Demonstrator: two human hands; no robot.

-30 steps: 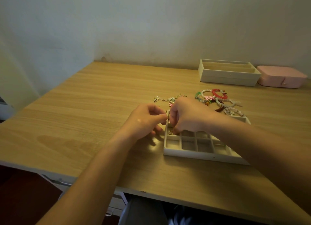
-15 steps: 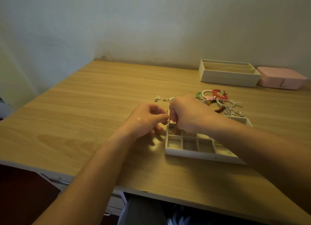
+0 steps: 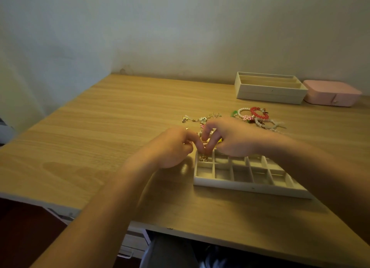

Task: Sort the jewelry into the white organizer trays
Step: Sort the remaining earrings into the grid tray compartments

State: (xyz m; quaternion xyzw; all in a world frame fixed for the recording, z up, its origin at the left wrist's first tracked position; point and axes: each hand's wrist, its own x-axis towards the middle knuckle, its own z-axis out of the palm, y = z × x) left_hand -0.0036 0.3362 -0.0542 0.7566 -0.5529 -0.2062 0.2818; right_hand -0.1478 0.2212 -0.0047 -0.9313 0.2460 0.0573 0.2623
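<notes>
Pale wood-grain surface (image 3: 100,127) under a plain whitish wall, and straight to the action. Pinching with the left hand (image 3: 170,149): curled fingers (image 3: 195,142), thumb and forefinger pressed together on a tiny piece (image 3: 204,146), too blurred to name. Meeting it from the other side with the right hand (image 3: 232,139), fingers arched down and a little spread, tips against the left's; pinching or only touching, cannot tell. All of it hovering right above the far-left corner of the white tray (image 3: 250,188).

Looking at that tray: shallow, off-white, low walls, a grid of small square compartments. Lying flat near the front edge of the surface, long axis left to right, right end swung slightly nearer the person. Already holding small gold pieces (image 3: 203,158) in a left-hand compartment just below the fingertips.

Out beyond the hands, loose earrings (image 3: 200,119) scattered on the wood. To their right, a heap: pearl-white bracelet (image 3: 243,110), red bead bracelet (image 3: 258,113), pink flower charm (image 3: 247,117). Farther back by the wall, second white tray (image 3: 268,93), deeper, with long slots running left to right, parallel to the wall. Just beside its right end, a closed pink box (image 3: 332,93).
</notes>
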